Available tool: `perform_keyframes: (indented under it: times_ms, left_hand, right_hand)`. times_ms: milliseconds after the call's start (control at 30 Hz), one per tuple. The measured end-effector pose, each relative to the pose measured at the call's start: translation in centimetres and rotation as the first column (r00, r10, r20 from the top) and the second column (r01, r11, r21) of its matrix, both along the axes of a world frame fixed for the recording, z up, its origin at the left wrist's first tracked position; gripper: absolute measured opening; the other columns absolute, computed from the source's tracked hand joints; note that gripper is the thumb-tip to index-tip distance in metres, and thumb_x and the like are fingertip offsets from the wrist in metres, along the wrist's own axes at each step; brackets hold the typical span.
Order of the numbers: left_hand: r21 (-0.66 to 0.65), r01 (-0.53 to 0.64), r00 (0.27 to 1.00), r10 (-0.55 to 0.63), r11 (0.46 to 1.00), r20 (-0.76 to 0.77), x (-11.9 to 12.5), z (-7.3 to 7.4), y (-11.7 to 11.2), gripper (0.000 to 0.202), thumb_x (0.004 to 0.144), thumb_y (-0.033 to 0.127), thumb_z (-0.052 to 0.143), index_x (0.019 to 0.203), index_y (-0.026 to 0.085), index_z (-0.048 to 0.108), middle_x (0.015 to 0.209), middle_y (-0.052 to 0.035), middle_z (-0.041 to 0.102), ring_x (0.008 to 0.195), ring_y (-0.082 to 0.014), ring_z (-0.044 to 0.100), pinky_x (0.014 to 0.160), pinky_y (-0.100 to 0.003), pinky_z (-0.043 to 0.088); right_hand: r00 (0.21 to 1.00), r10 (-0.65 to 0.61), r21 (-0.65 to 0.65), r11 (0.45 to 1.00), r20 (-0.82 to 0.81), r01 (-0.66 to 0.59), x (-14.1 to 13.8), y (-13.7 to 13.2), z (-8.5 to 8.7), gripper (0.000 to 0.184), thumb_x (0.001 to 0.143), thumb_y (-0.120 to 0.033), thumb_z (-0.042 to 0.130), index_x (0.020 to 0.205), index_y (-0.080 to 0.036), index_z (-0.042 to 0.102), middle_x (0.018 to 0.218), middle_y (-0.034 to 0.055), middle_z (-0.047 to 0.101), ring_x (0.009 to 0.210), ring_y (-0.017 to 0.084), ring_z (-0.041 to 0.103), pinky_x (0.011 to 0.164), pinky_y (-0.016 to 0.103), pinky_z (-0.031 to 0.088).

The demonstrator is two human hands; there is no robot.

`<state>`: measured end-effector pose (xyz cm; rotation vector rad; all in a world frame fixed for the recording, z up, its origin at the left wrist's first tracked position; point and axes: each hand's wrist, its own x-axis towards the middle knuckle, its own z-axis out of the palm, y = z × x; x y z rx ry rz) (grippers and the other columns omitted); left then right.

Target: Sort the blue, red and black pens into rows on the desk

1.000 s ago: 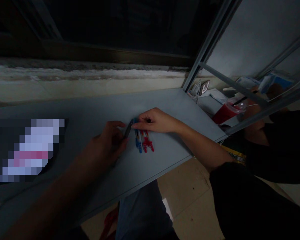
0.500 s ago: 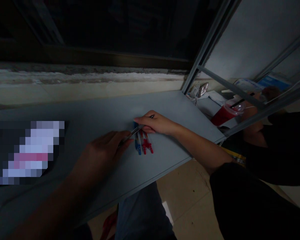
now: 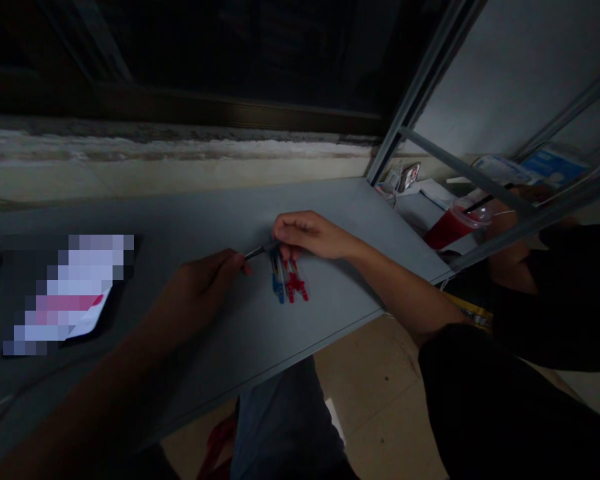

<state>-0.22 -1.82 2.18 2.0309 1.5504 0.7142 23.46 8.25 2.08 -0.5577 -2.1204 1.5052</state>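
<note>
My left hand (image 3: 205, 283) and my right hand (image 3: 307, 235) both pinch one dark pen (image 3: 260, 251), one at each end, just above the grey table (image 3: 190, 220). My left fingers grip its left end; my right fingers close round its right end. Under my right hand lie a few blue and red capped pens (image 3: 287, 283) side by side on the table.
A flat item with a blurred patch (image 3: 65, 293) lies on the table at the left. Beyond a metal frame (image 3: 430, 150) at the right, another person's arm in a dark sleeve (image 3: 560, 260) rests by a red drink cup (image 3: 453, 227) and papers. A window ledge (image 3: 155, 147) runs behind.
The dark pen has turned from steep to nearly level, and it now spans between both hands. My left hand has slid a little left and my right hand has lifted slightly.
</note>
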Motion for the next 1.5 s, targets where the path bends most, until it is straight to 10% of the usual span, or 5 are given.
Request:
perform_keyframes:
  times_ms: [667, 1233, 1500]
  left_hand:
    - [-0.024, 0.000, 1.000, 0.000, 1.000, -0.002, -0.4, -1.1, -0.1, 0.040, 0.099, 0.058, 0.048, 0.108, 0.021, 0.060, 0.061, 0.0034, 0.064, 0.049, -0.0171, 0.059, 0.051, -0.027, 0.042]
    - [0.060, 0.050, 0.998, -0.048, 0.997, -0.039, -0.3, -1.4, 0.2, 0.043, 0.104, 0.054, 0.040, 0.101, 0.019, 0.066, 0.081, -0.0048, 0.073, 0.068, -0.0199, 0.068, 0.066, -0.030, 0.050]
    - [0.063, 0.047, 0.999, -0.046, 0.997, -0.022, -0.2, -1.7, 0.3, 0.043, 0.104, 0.054, 0.041, 0.103, 0.020, 0.067, 0.077, -0.0031, 0.073, 0.062, -0.0185, 0.067, 0.062, -0.028, 0.049]
  right_hand:
    - [0.997, -0.047, -0.036, 0.998, -0.063, 0.044, 0.1, 0.8, -0.5, 0.029, 0.086, -0.034, 0.082, 0.094, -0.015, 0.061, 0.087, 0.0005, 0.067, 0.074, 0.010, 0.060, 0.071, 0.024, 0.049]
    - [0.904, -0.349, -0.044, 0.936, -0.246, 0.349, 0.3, 1.2, 0.2, 0.030, 0.089, -0.042, 0.077, 0.100, -0.019, 0.061, 0.074, -0.0040, 0.053, 0.063, 0.010, 0.051, 0.055, 0.023, 0.042]
    - [0.968, -0.221, -0.048, 0.975, -0.116, 0.217, 0.3, 0.9, 0.0, 0.031, 0.084, -0.036, 0.083, 0.101, -0.017, 0.066, 0.068, -0.0047, 0.060, 0.061, 0.009, 0.055, 0.061, 0.022, 0.046]
